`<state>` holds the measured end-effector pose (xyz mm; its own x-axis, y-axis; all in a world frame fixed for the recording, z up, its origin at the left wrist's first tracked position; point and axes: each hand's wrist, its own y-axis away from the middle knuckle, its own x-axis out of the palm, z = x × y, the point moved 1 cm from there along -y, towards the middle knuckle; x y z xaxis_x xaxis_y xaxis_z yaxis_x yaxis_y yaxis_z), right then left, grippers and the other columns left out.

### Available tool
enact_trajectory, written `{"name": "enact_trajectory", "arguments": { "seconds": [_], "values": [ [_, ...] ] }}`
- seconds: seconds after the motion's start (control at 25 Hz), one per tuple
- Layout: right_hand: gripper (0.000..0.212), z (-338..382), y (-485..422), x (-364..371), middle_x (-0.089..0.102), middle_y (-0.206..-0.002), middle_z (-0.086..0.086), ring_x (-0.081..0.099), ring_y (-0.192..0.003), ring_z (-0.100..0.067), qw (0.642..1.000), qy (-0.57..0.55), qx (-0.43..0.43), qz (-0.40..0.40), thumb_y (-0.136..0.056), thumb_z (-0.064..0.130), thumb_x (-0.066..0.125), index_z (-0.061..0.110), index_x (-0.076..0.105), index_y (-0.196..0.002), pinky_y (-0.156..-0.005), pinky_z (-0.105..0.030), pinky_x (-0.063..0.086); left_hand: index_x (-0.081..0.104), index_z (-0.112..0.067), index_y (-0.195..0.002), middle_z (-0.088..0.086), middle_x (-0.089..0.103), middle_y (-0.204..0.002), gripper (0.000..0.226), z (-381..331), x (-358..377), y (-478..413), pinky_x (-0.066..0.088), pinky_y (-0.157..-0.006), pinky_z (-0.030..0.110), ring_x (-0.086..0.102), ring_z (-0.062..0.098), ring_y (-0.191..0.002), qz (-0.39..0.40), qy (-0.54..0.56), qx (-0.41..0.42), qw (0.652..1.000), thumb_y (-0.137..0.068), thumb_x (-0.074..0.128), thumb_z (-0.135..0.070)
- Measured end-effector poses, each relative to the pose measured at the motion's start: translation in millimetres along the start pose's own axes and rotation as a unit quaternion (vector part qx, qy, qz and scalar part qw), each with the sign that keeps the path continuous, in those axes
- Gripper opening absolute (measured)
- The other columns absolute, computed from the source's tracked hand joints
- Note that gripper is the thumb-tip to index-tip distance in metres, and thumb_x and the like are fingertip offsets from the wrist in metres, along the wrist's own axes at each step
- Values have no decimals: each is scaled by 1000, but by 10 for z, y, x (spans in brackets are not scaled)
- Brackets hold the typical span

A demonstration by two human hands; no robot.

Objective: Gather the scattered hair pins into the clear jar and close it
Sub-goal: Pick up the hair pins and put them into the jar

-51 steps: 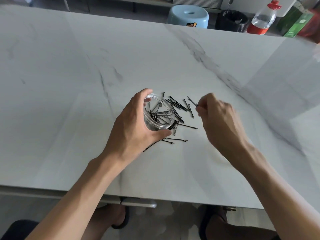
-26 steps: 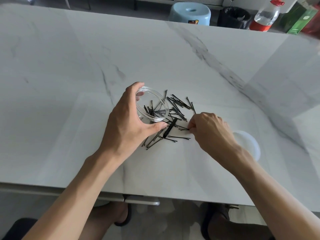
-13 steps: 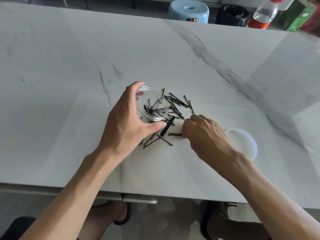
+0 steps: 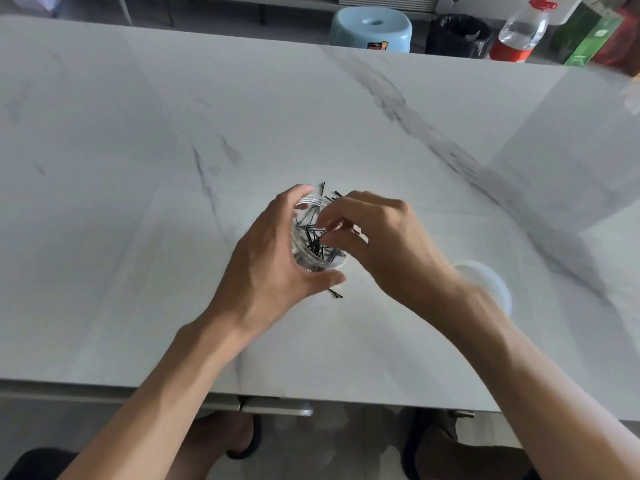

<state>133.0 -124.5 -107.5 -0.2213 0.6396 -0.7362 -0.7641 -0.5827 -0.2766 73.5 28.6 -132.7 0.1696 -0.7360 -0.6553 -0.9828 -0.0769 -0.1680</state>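
Marble table (image 4: 173,168): left hand (image 4: 273,268) grips clear jar (image 4: 313,237), right hand (image 4: 384,244) pinches hair pins (image 4: 317,239) over it.

A white marble-patterned table (image 4: 138,168) with grey veins fills most of the view. Beyond its far edge stand a pale blue stool (image 4: 372,29), a black bin (image 4: 457,34), a clear bottle (image 4: 521,32) with a red cap, and green boxes (image 4: 588,39) toward the far right corner.
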Motion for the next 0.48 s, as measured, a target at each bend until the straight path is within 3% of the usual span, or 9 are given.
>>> {"name": "enact_trajectory", "arguments": {
  "seconds": [0.08, 0.2, 0.32, 0.48],
  "values": [
    [9, -81, -27, -4, 63, -83, 7, 53, -71, -4, 999, -1, 30, -42, -82, 15, 71, 17, 72, -91, -66, -12, 39, 36, -28, -138, -12, 53, -131, 99, 18, -18, -10, 30, -91, 3, 46, -5, -117, -16, 6, -1, 1000, -55, 88, -40],
    [3, -462, -62, -131, 63, -66, 6, 53, -60, -3, 967, 20, 224, -122, -79, 22, 70, 20, 72, -78, -57, -21, 38, 37, -26, -137, -10, 54, -131, 97, 63, -76, -10, 32, -96, 10, 47, 1, -122, -49, 10, -15, 999, -56, 88, -40],
    [19, -709, -44, -32, 64, -75, -4, 58, -73, -23, 935, 92, 336, -63, -80, 31, 72, 13, 71, -83, -61, -31, 43, 37, -27, -136, -11, 54, -129, 96, 99, -105, -3, 34, -99, 14, 48, 2, -122, -60, 15, -29, 998, -56, 89, -38],
    [10, -745, -227, 56, 68, -78, -17, 61, -72, -40, 933, 145, 329, -3, -78, 15, 72, 5, 70, -76, -62, -39, 53, 35, -30, -135, -12, 53, -128, 95, 86, -138, -65, 35, -97, 16, 47, 1, -122, -72, 27, -29, 997, -56, 87, -42]
  ]
}}
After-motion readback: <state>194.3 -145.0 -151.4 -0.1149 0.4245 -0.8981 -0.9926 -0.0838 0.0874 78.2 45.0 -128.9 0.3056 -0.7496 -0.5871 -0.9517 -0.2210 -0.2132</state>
